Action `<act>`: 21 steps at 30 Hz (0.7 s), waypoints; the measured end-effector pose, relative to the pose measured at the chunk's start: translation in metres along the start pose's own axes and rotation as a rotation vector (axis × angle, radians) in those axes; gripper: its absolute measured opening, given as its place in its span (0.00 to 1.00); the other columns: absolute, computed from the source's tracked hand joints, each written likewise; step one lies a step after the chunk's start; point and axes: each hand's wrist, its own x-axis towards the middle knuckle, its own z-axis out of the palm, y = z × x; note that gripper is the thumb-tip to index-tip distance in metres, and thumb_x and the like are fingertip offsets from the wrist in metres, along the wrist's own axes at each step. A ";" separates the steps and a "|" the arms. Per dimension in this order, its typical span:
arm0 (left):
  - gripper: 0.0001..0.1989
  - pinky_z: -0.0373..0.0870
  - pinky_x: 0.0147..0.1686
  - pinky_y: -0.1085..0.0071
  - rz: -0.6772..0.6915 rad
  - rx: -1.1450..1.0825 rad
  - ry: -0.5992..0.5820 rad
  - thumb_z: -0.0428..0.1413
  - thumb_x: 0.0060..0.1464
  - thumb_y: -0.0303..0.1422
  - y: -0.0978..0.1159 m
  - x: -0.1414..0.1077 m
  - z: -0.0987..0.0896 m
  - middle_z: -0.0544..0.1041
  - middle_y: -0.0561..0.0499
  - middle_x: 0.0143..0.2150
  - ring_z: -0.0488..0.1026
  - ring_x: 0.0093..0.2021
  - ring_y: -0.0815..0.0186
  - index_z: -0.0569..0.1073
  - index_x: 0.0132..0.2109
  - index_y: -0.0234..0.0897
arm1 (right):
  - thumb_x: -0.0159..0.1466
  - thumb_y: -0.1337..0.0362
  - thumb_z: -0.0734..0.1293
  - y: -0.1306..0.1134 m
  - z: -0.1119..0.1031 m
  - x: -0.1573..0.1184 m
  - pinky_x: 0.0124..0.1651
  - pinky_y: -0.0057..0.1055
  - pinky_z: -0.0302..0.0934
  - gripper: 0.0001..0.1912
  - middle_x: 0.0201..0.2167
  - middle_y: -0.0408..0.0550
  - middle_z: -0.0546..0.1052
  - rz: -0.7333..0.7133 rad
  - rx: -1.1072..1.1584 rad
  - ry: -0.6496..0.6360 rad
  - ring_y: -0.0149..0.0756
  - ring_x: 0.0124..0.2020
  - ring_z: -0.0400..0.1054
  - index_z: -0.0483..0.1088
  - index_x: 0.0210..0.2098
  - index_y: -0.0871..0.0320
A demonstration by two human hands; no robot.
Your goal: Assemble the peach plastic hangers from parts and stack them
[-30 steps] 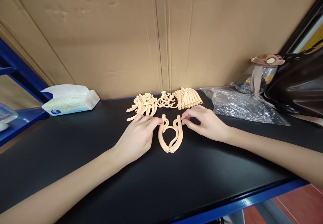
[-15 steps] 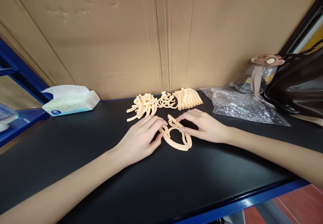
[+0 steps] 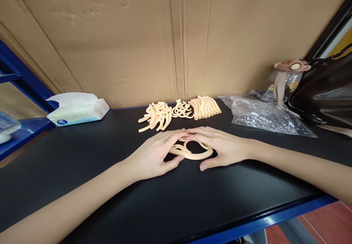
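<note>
Left hand (image 3: 154, 154) grasps the left end of the beige frame (image 3: 196, 156); right hand (image 3: 224, 147) covers its right end, thumb spread, grip indeterminable. Frame is on the desk (image 3: 165, 207), between both hands. Beyond: beige parts (image 3: 206, 106). Far left: tissue pack (image 3: 78, 112). Right: clear bag (image 3: 266, 117).

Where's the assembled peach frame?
Head view, centre: the assembled peach frame lies on the black table between the left hand and right hand, nearer than the peach piles.
</note>
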 end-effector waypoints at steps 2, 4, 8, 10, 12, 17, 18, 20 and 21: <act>0.25 0.64 0.55 0.62 -0.018 0.002 -0.003 0.52 0.58 0.38 0.001 0.001 -0.001 0.66 0.48 0.60 0.65 0.58 0.59 0.58 0.60 0.41 | 0.60 0.47 0.66 0.000 0.001 0.001 0.62 0.41 0.52 0.39 0.64 0.54 0.57 0.020 0.000 0.028 0.43 0.62 0.53 0.51 0.64 0.56; 0.25 0.65 0.52 0.61 -0.042 0.013 0.004 0.54 0.57 0.39 0.003 0.001 -0.002 0.69 0.47 0.57 0.67 0.54 0.57 0.60 0.59 0.40 | 0.58 0.45 0.66 0.001 0.002 0.001 0.60 0.43 0.53 0.39 0.61 0.55 0.60 0.026 -0.014 0.066 0.44 0.60 0.56 0.53 0.63 0.56; 0.26 0.65 0.50 0.59 -0.077 0.042 0.021 0.54 0.56 0.41 0.005 0.002 -0.004 0.70 0.45 0.55 0.67 0.52 0.55 0.61 0.59 0.39 | 0.55 0.42 0.68 0.002 0.002 0.002 0.55 0.44 0.57 0.42 0.54 0.54 0.65 0.059 -0.055 0.125 0.45 0.54 0.60 0.55 0.61 0.55; 0.27 0.64 0.50 0.59 -0.084 0.054 0.023 0.54 0.55 0.41 0.006 0.002 -0.004 0.70 0.45 0.55 0.66 0.52 0.55 0.60 0.59 0.38 | 0.54 0.42 0.68 0.002 0.002 0.002 0.54 0.44 0.57 0.43 0.52 0.53 0.67 0.078 -0.068 0.141 0.45 0.52 0.61 0.55 0.61 0.54; 0.27 0.64 0.50 0.59 -0.090 0.064 0.031 0.55 0.54 0.41 0.006 0.003 -0.004 0.70 0.46 0.54 0.66 0.52 0.55 0.61 0.58 0.38 | 0.54 0.42 0.68 0.002 0.002 0.002 0.53 0.45 0.57 0.42 0.50 0.53 0.67 0.095 -0.075 0.150 0.45 0.51 0.61 0.56 0.60 0.55; 0.26 0.62 0.51 0.60 -0.100 0.099 0.043 0.55 0.52 0.37 0.006 0.003 -0.003 0.69 0.45 0.55 0.65 0.52 0.55 0.62 0.57 0.37 | 0.55 0.57 0.69 0.000 0.000 0.002 0.53 0.43 0.56 0.34 0.49 0.53 0.68 0.118 -0.106 0.143 0.44 0.50 0.61 0.58 0.58 0.58; 0.26 0.62 0.51 0.60 -0.100 0.105 0.044 0.54 0.52 0.37 0.005 0.003 -0.002 0.69 0.46 0.55 0.65 0.52 0.55 0.62 0.57 0.36 | 0.55 0.59 0.69 0.000 0.000 0.002 0.53 0.42 0.56 0.33 0.49 0.53 0.68 0.119 -0.106 0.142 0.43 0.49 0.61 0.58 0.58 0.58; 0.25 0.62 0.51 0.60 -0.096 0.110 0.049 0.54 0.52 0.36 0.005 0.003 -0.002 0.69 0.46 0.55 0.65 0.52 0.56 0.62 0.56 0.36 | 0.56 0.59 0.68 0.000 0.000 0.002 0.53 0.42 0.56 0.32 0.49 0.52 0.69 0.124 -0.100 0.147 0.43 0.49 0.62 0.59 0.57 0.58; 0.25 0.62 0.51 0.60 -0.094 0.109 0.051 0.54 0.52 0.36 0.004 0.003 -0.002 0.69 0.46 0.54 0.65 0.52 0.56 0.63 0.56 0.36 | 0.56 0.59 0.68 0.001 0.000 0.002 0.53 0.42 0.56 0.31 0.49 0.52 0.69 0.127 -0.095 0.150 0.43 0.49 0.62 0.59 0.57 0.58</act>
